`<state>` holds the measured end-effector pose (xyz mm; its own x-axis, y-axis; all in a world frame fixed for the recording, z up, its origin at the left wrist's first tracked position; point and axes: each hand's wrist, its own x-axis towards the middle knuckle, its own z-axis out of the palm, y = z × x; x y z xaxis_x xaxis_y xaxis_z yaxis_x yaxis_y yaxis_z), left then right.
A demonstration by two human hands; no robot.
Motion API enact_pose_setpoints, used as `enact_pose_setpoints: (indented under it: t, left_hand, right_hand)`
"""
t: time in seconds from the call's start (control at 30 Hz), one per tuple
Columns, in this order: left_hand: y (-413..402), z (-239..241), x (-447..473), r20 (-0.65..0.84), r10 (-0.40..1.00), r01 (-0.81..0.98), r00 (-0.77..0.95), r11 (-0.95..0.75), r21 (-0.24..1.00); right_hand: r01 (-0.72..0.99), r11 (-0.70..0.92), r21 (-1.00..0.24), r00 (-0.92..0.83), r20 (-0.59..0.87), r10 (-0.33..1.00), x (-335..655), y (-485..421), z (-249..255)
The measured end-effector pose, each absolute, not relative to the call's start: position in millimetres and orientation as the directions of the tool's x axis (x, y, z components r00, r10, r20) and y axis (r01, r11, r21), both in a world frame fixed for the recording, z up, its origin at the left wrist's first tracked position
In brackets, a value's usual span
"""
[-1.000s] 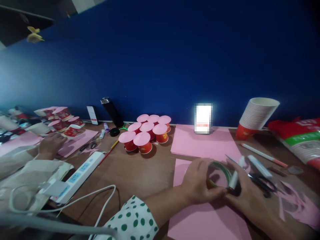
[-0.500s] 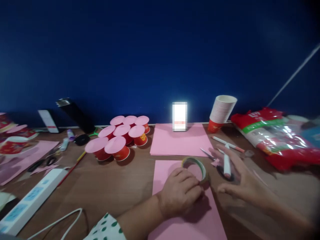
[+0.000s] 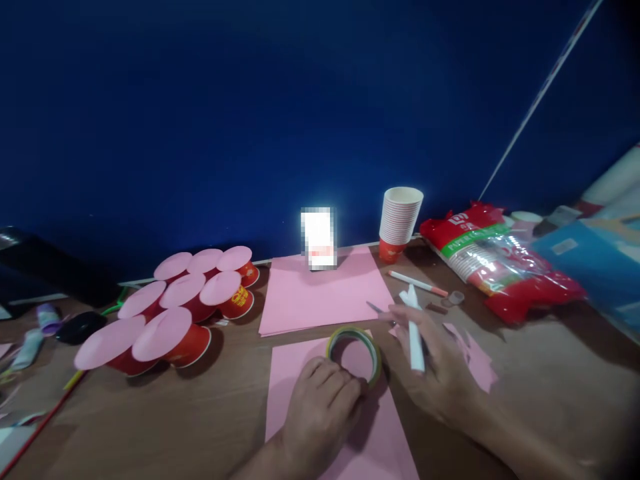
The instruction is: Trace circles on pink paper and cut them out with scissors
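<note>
My left hand (image 3: 323, 403) is closed on the near side of a roll of tape (image 3: 373, 353), which lies on a pink sheet of paper (image 3: 285, 373). A white marker (image 3: 415, 340) slants across my right hand (image 3: 437, 373), seemingly tucked between its fingers. The fingertips of that hand reach a pair of scissors (image 3: 374, 308); only the blade end shows, and the handles are hidden behind the hand. Pink paper scraps (image 3: 473, 360) lie to the right of it.
Red paper cups (image 3: 193, 343) topped with pink discs stand at left. A pink paper stack (image 3: 325, 300) lies under a lit phone (image 3: 319, 237). Behind are stacked cups (image 3: 400, 220), a bag of cups (image 3: 500, 260) and a white-orange pen (image 3: 417, 283). A black bottle (image 3: 55, 267) is far left.
The view has swung to the right. My right hand has moved left over the scissors, its fingers now at them, with the marker along. My left hand stays at the tape.
</note>
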<state>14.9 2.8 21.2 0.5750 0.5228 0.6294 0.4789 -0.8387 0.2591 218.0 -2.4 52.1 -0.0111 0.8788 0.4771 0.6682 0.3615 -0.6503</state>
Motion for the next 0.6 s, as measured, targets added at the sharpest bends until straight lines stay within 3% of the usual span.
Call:
enact_pose_setpoints:
  t: [0.1,0.43,0.6]
  left_hand:
    - [5,22,14,0.642,0.513,0.467,0.569,-0.845,0.261]
    - [16,18,19,0.719,0.487,0.492,0.496,-0.84,0.23]
    - [19,14,24,0.75,0.517,0.525,0.413,-0.808,0.268]
  right_hand:
    - [0.682,0.428,-0.593,-0.107,0.497,0.861,214,-1,37]
    - [0.72,0.358,-0.595,-0.202,0.313,0.928,212,-4,-1]
    - [0.677,0.377,-0.633,-0.229,0.305,0.924,225,-8,-8]
